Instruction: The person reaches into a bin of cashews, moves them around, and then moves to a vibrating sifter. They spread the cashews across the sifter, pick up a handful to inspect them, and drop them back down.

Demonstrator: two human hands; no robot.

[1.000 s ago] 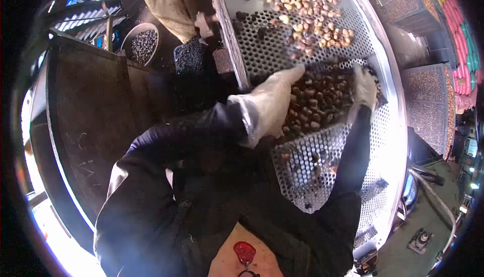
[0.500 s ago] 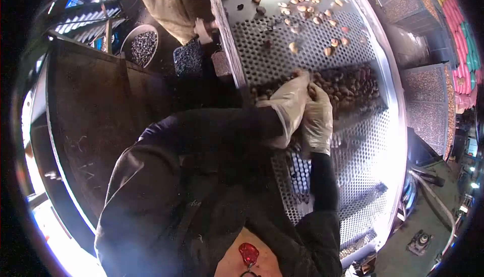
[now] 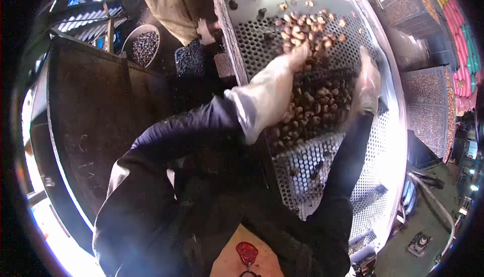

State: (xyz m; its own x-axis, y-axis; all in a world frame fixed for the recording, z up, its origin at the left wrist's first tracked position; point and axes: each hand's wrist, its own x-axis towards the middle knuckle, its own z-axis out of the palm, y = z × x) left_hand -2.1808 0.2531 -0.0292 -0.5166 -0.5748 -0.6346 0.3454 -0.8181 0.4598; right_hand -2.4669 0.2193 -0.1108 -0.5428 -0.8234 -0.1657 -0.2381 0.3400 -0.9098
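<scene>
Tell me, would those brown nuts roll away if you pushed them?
Probably yes: the nuts are small, rounded and loose, with strays scattered up the perforated tray. They would likely slide as a heap between the gloved left hand and right hand.

We are logging the perforated table [image 3: 353,146] as the one open working surface. Its near stretch, below the nut pile [image 3: 317,100], is lying mostly bare with a few stray nuts, and a hand is finding room to pass there. The pile is filling the band between our left hand [image 3: 275,88] and right hand [image 3: 367,83], so nothing is crossing there without pushing nuts. The raised left wall [image 3: 229,35] is blocking entry from that side, and the curved right rim [image 3: 398,105] is closing the other. Beyond the pile, scattered nuts [image 3: 282,0] are dotting the far end with gaps between them. A co-worker's hand [image 3: 205,27] is sitting just outside the left wall, near a bowl [image 3: 143,45].
</scene>
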